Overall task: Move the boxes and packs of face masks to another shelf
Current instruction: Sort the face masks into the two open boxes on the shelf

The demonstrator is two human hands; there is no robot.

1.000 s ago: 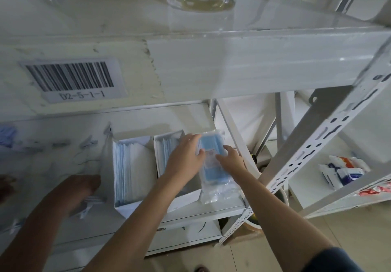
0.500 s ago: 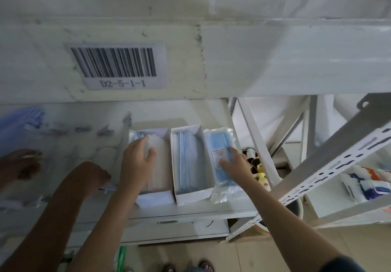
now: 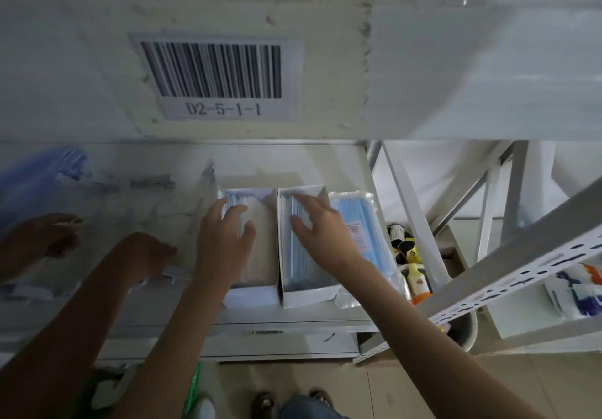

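Two open white boxes of face masks stand side by side on the lower shelf (image 3: pixel 293 316). My left hand (image 3: pixel 224 242) lies on the masks in the left box (image 3: pixel 260 255), fingers at its far left wall. My right hand (image 3: pixel 322 226) hovers over the right box (image 3: pixel 303 275) with its fingers spread, holding nothing. A clear pack of blue masks (image 3: pixel 355 210) lies flat against the right box, partly under my right wrist.
The upper shelf beam with a barcode label (image 3: pixel 224 76) hangs close overhead. A slotted upright (image 3: pixel 508 272) slants across the right. A bucket of bottles (image 3: pixel 410 262) sits below it. Two dim arms (image 3: pixel 140 255) show at the left, perhaps a reflection.
My right hand has let go of the clear pack and moved left over the right box. My left hand stays on the left box. The view has shifted right and closer.
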